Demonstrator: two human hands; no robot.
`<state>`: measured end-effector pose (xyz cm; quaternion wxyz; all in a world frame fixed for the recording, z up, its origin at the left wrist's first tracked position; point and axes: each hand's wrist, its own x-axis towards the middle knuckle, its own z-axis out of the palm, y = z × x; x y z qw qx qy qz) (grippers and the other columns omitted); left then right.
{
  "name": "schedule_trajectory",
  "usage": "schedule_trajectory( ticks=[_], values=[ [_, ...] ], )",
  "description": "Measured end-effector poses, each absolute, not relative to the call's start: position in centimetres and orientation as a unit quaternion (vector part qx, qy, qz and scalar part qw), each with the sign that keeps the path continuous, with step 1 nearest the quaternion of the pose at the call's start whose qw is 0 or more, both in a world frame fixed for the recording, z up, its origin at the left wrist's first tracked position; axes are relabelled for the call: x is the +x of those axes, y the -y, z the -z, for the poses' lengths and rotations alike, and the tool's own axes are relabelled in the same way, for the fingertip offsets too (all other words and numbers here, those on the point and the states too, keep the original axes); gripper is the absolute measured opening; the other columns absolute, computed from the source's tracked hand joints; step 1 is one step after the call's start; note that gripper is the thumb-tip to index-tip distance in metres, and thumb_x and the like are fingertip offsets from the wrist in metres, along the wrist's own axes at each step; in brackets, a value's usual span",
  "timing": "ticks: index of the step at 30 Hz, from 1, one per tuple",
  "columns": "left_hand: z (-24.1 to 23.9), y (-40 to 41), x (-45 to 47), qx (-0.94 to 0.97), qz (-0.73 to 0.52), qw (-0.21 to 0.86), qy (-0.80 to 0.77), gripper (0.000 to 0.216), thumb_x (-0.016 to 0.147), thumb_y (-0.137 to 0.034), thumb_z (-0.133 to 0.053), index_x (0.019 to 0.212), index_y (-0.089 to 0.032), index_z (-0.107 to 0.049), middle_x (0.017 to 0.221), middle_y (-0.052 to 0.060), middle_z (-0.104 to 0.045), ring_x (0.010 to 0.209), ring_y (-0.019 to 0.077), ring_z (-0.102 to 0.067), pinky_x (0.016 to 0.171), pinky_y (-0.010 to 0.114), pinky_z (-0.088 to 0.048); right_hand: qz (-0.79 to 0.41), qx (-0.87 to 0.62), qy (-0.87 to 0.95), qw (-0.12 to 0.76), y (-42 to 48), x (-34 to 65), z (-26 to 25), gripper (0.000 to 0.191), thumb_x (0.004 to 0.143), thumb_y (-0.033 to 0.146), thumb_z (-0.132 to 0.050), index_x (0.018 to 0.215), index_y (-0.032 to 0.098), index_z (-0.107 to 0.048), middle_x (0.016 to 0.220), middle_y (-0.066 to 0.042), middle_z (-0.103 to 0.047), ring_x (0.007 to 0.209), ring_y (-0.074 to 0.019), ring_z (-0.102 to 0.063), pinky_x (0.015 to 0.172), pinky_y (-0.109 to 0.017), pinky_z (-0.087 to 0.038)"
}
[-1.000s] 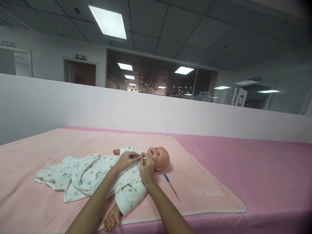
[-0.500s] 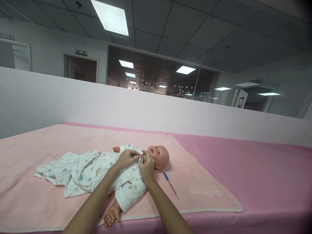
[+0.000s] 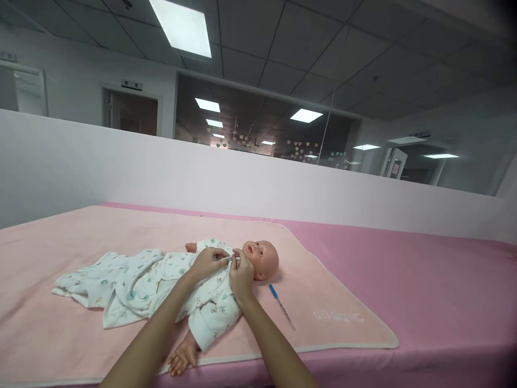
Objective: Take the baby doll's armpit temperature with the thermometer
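A baby doll [image 3: 264, 258] lies on its back, its head toward the right, dressed in a white printed baby gown [image 3: 137, 283]. At the neck of the gown, my left hand [image 3: 209, 263] pinches a thin white edge of cloth near the collar. Close beside it, just under the doll's chin, my right hand [image 3: 242, 274] has its fingers pressed together on the same white edge. The fingertips nearly meet and partly hide the cloth between them. One doll hand [image 3: 183, 355] sticks out of the near sleeve below my left forearm.
A thermometer-like clear stick with a blue cap [image 3: 281, 307] lies to the right of the doll. Underneath is a peach blanket [image 3: 347, 323] with a pale border, on a pink padded surface [image 3: 444, 291]. A white partition [image 3: 258, 183] rises behind.
Both hands stay at the collar, with only slight finger movement along the white cloth edge. The view has shifted slightly; the doll and the blue-capped stick lie as before.
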<state>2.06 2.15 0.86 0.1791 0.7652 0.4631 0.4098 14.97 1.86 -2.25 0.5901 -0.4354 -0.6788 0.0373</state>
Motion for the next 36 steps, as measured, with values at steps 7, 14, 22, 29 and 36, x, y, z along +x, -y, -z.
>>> schedule_trajectory(
  ticks=[7,14,22,29,36],
  values=[
    [-0.62,-2.35,2.02,0.755,-0.430,0.206,-0.451,0.026,0.068,-0.037,-0.051,0.080,-0.017,-0.062,0.076,0.004,-0.065,0.074,0.0189,-0.058,0.065,0.027,-0.043,-0.036,-0.437,0.687,0.579,-2.16,14.93,2.44,0.023,0.078,0.013,-0.038,0.090,0.018,-0.056,0.088,-0.005,-0.064,0.079,-0.0154,-0.058,0.071,-0.025,-0.043],
    [-0.41,-2.45,1.89,0.750,-0.447,0.235,-0.426,0.021,0.067,-0.029,-0.053,0.085,-0.017,-0.055,0.072,0.001,-0.062,0.071,0.0157,-0.057,0.065,0.026,-0.042,-0.041,-0.434,0.693,0.574,-2.03,14.86,2.20,0.022,0.078,0.012,-0.037,0.086,0.018,-0.057,0.082,-0.004,-0.063,0.077,-0.0151,-0.058,0.070,-0.025,-0.042],
    [-0.94,-2.17,1.93,0.769,-0.421,0.209,-0.433,0.019,0.068,-0.026,-0.049,0.078,-0.016,-0.061,0.069,0.001,-0.060,0.066,0.0148,-0.054,0.061,0.024,-0.040,-0.038,-0.438,0.699,0.563,-2.11,14.86,2.30,0.021,0.078,0.012,-0.037,0.085,0.018,-0.057,0.082,-0.004,-0.063,0.077,-0.0160,-0.058,0.069,-0.025,-0.041],
    [-0.71,-2.23,1.99,0.769,-0.419,0.186,-0.445,0.027,0.071,-0.033,-0.048,0.082,-0.017,-0.067,0.071,0.003,-0.066,0.069,0.0174,-0.058,0.064,0.026,-0.042,-0.039,-0.437,0.689,0.577,-1.97,14.93,2.19,0.025,0.075,0.010,-0.037,0.089,0.017,-0.057,0.088,-0.005,-0.063,0.084,-0.0170,-0.057,0.075,-0.027,-0.042],
    [-0.53,-2.40,1.98,0.774,-0.410,0.167,-0.453,0.028,0.068,-0.033,-0.050,0.083,-0.017,-0.068,0.075,0.003,-0.067,0.073,0.0186,-0.059,0.067,0.026,-0.043,-0.034,-0.424,0.694,0.581,-1.99,14.97,2.22,0.028,0.069,0.007,-0.039,0.088,0.018,-0.056,0.087,-0.004,-0.062,0.080,-0.0165,-0.056,0.071,-0.026,-0.043]
  ],
)
